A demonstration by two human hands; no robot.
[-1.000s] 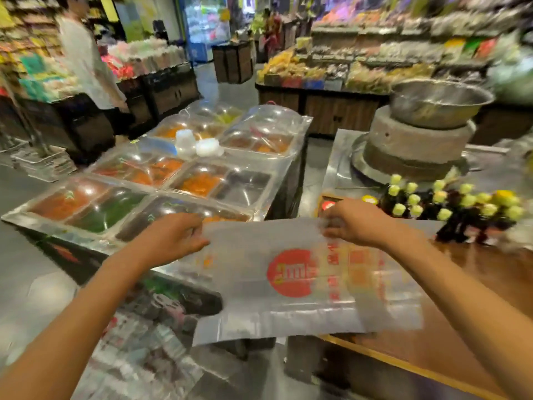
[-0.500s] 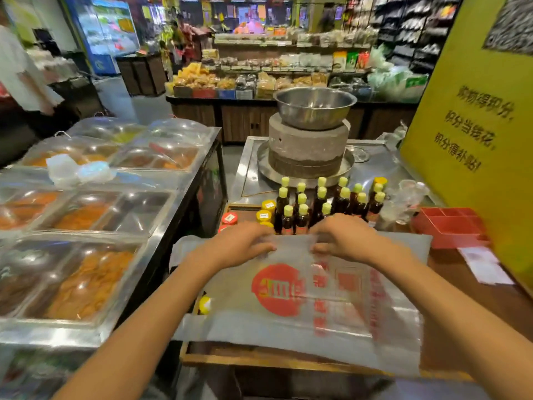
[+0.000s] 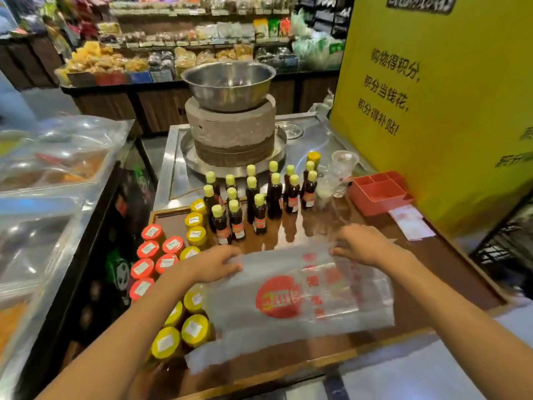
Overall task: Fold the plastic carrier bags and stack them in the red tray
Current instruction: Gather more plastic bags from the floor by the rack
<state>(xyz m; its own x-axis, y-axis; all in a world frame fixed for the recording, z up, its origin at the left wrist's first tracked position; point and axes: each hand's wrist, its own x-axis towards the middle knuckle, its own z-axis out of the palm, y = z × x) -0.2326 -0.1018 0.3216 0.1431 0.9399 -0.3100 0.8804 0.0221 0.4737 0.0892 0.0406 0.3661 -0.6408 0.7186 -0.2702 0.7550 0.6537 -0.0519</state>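
A translucent plastic carrier bag (image 3: pixel 291 301) with a round red logo lies spread over the wooden counter (image 3: pixel 450 272) in front of me. My left hand (image 3: pixel 215 264) grips the bag's far left corner, fingers curled over the edge. My right hand (image 3: pixel 360 245) pinches the far right edge. The bag's near left corner droops over jars. The red tray (image 3: pixel 379 192), divided into compartments, stands at the far right of the counter beside the yellow sign, well beyond my right hand.
Dark bottles with yellow caps (image 3: pixel 253 194) stand just beyond the bag. Jars with red and yellow lids (image 3: pixel 170 255) crowd the left side. A steel bowl on a stone mill (image 3: pixel 229 111) is behind. A yellow sign board (image 3: pixel 438 105) walls the right. White paper slips (image 3: pixel 411 225) lie near the tray.
My view has swung right from the covered food trays to the wooden counter. Both hands carried the bag over and lowered it flat onto the counter.
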